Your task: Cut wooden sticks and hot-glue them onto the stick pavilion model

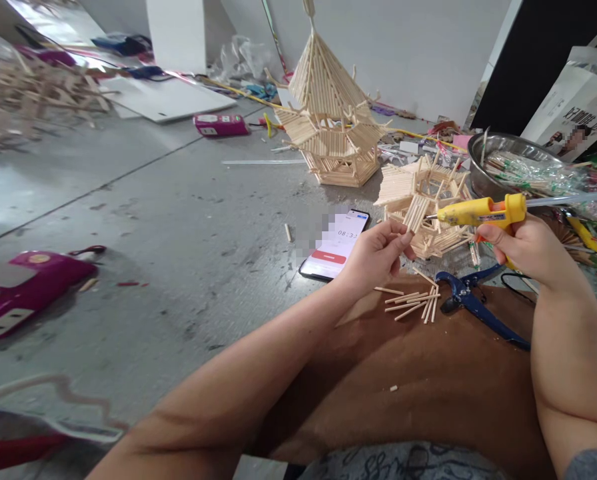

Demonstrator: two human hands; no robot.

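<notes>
Across the grey floor [178, 200] that fills most of my feed, clutter lines the far edge along the wall. A brown board [428, 380] lies at the near edge, between the two forearms. Towards the floor's far edge stands a tall stick pagoda [328, 113], upright with a pointed roof. At the left edge lies a magenta box [23, 287]. A steel bowl [477, 175] holding wrapped sticks sits at the far right, and just in front of it, beyond the board's far edge, rests a half-built stick frame [431, 233].

A phone [336, 252] lies face up on the floor just off the board's far left corner, its screen lit. Blue-handled cutters [471, 300] rest along the board's far right edge, handles pointing right.

I see the right hand [521, 248] closed around the grip of a yellow glue gun [471, 213], whose nozzle points left and meets a small stick bundle [418, 212]. The left hand [376, 257] pinches that bundle between thumb and fingertips, lifted above the board's far edge in front of the frame. A scatter of loose sticks [413, 303] lies on the board beneath it, just beside the cutters' jaws.
</notes>
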